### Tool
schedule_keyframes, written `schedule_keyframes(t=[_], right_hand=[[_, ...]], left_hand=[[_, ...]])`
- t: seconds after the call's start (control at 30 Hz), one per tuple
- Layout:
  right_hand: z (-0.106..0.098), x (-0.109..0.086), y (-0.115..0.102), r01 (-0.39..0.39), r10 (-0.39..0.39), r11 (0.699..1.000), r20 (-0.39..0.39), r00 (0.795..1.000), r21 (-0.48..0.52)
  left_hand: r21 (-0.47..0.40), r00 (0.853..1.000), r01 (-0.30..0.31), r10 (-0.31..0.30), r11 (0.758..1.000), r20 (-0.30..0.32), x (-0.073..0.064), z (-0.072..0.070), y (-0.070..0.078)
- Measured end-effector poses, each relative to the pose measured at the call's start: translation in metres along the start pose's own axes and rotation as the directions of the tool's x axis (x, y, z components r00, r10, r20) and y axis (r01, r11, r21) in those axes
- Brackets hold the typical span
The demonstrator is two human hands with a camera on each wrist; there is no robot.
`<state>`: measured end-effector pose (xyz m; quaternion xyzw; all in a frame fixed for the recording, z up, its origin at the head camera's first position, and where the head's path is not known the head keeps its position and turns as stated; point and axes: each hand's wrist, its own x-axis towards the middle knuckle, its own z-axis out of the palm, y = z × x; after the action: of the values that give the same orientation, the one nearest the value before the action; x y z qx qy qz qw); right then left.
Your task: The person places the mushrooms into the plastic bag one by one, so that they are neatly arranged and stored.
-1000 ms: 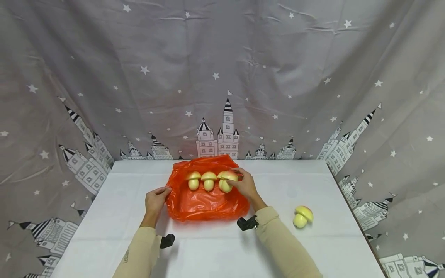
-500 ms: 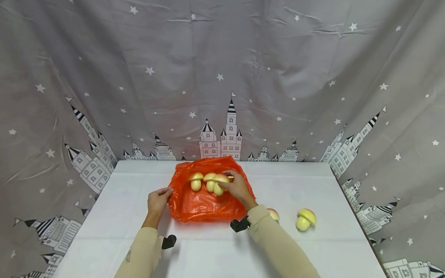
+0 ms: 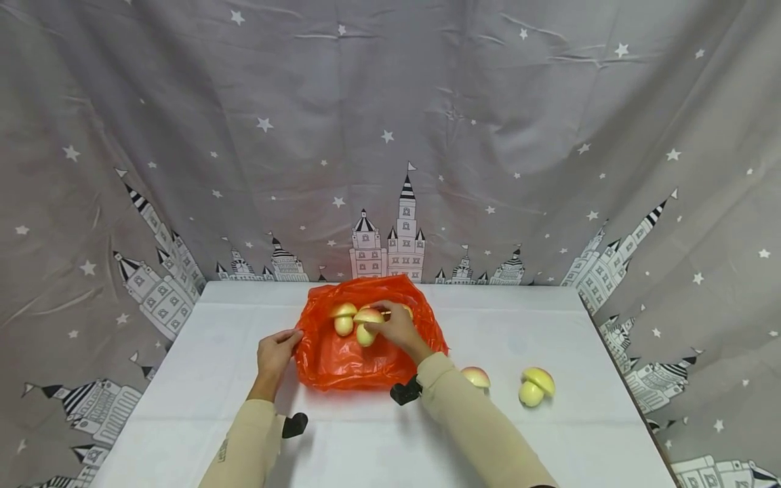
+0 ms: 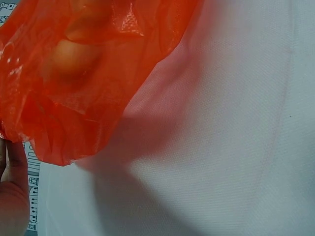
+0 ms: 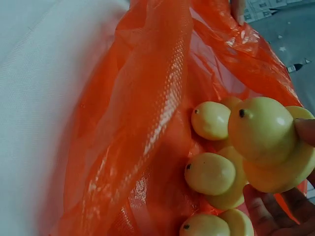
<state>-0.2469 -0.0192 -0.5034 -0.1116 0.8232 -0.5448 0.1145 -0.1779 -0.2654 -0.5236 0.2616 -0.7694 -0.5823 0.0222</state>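
Observation:
A red plastic bag [image 3: 342, 364] lies with its mouth spread wide on the white table. At the bag's left rim, my left hand [image 3: 274, 354] pinches the plastic; its fingers show at the edge of the left wrist view. Inside the bag's mouth, my right hand [image 3: 399, 330] grips a yellow toy mushroom [image 5: 261, 130] with a reddish cap. Several like mushrooms rest in the bag, among them a mushroom [image 3: 344, 320] at the left and a mushroom [image 5: 210, 173] below the held one. In the head view the right hand partly covers the others.
On the table right of the bag lie a mushroom [image 3: 537, 386] and a second mushroom [image 3: 475, 377], partly behind the right sleeve [image 3: 470, 420]. A grey curtain [image 3: 390, 135] with printed castles and stars hangs behind the table [image 3: 201, 379].
My right hand has moved left inside the bag's mouth with the mushroom, now in front of the middle one. The mushroom beside the right sleeve has come into view. The left hand keeps its hold.

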Motion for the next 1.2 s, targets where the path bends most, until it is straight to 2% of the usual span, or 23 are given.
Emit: schedule_keyframes(t=[0.27,0.43,0.73,0.9,1.2], right_hand=[[0.011,0.004,-0.011,-0.020,0.021,0.999,0.052,0.998,-0.029],[0.018,0.008,-0.007,-0.053,0.054,0.999,0.087,0.995,-0.011],[0.032,0.008,-0.001,-0.037,0.036,0.999,0.112,0.993,0.006],[0.042,0.009,-0.001,-0.035,0.040,0.999,0.116,0.992,-0.040],[0.054,0.007,-0.003,-0.092,0.103,0.987,0.084,0.991,-0.129]], left_hand=[[-0.001,1.000,0.006,-0.006,1.000,0.004,-0.001,0.000,0.001],[-0.002,1.000,0.008,-0.008,1.000,0.003,0.001,0.000,0.000],[0.012,1.000,-0.003,0.003,1.000,-0.005,0.001,0.001,-0.005],[0.006,1.000,-0.005,0.005,1.000,-0.002,0.001,0.000,-0.006],[-0.002,1.000,-0.011,0.011,1.000,-0.019,0.002,-0.001,-0.007]])
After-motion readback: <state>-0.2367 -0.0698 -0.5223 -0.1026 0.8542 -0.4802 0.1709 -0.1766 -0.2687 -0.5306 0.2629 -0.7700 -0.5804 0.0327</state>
